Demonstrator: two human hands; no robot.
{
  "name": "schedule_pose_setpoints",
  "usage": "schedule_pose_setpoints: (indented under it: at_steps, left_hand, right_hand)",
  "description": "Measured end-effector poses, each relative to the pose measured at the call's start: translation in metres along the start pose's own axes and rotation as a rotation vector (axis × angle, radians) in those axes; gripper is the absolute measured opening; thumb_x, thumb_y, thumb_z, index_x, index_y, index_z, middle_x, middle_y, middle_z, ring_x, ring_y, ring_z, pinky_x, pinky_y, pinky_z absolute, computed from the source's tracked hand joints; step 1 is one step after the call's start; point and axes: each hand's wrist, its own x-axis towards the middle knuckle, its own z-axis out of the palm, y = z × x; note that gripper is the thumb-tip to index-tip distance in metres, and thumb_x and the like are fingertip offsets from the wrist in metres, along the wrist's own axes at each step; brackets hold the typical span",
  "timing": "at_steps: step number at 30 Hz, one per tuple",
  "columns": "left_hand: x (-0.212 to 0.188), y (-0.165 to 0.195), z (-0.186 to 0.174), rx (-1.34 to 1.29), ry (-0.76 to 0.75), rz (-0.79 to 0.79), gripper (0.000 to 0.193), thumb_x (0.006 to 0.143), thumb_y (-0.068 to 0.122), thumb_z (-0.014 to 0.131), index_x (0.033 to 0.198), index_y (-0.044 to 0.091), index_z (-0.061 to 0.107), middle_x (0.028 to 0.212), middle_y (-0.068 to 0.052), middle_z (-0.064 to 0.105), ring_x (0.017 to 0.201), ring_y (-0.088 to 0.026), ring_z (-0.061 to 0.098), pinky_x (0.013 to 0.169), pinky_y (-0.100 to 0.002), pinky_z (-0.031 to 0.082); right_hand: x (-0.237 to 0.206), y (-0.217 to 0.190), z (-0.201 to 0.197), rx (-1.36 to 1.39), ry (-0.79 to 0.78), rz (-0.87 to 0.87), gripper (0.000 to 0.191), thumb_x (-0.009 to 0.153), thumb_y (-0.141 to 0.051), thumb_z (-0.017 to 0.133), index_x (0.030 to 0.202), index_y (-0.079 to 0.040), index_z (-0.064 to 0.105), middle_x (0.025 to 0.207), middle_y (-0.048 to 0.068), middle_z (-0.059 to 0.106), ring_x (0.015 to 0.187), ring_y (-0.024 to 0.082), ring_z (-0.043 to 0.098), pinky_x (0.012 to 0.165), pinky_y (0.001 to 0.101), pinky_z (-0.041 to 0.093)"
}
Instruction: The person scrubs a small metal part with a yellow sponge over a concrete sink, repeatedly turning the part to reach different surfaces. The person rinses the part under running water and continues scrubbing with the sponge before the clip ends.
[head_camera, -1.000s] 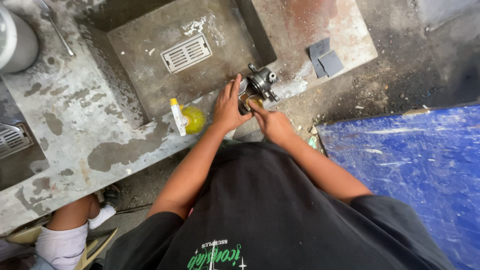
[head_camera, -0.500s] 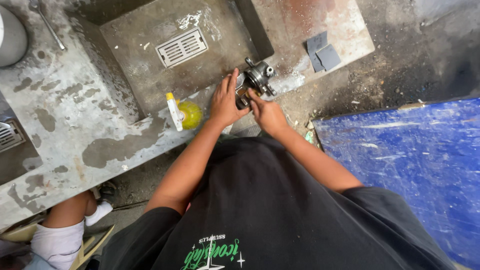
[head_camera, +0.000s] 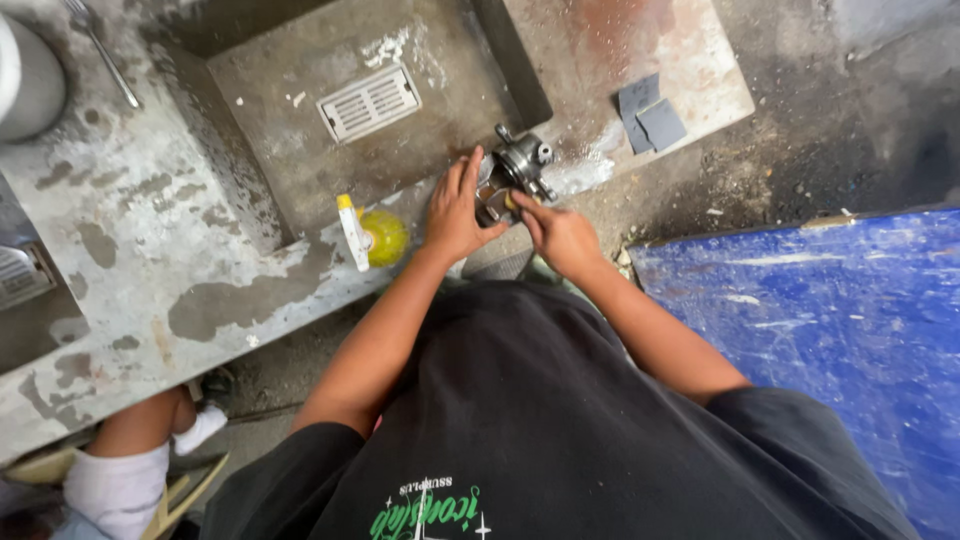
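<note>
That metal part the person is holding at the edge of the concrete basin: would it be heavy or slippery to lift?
The metal part looks solid and chunky, so probably heavy for its size. The left hand steadies it while the right hand works on it, suggesting it might shift. Wet patches nearby hint at slipperiness.

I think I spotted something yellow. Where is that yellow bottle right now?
In the head view, the yellow bottle lies on the concrete ledge at the basin's edge, just beside the left hand.

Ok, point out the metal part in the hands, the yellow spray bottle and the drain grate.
metal part (head_camera: 522, 160), head view, on its round grey body.
yellow spray bottle (head_camera: 384, 238), head view, on its yellow belly.
drain grate (head_camera: 369, 102), head view, on the middle of its slats.
</note>
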Motion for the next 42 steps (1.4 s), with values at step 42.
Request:
schedule_pose_setpoints:
  at_steps: [42]
  left_hand:
    - [0.002,-0.002,0.002,-0.005,0.027,0.010,0.131,0.062,0.040,0.095,0.162,0.019,0.014,0.150,-0.020,0.043,0.137,-0.042,0.044,0.114,-0.050,0.038]
  right_hand:
    - [0.018,-0.007,-0.011,0.023,0.088,-0.099,0.040,0.099,-0.024,0.066,0.139,-0.027,0.066,0.094,0.013,0.075,0.077,0.035,0.071,0.066,0.0440,0.056]
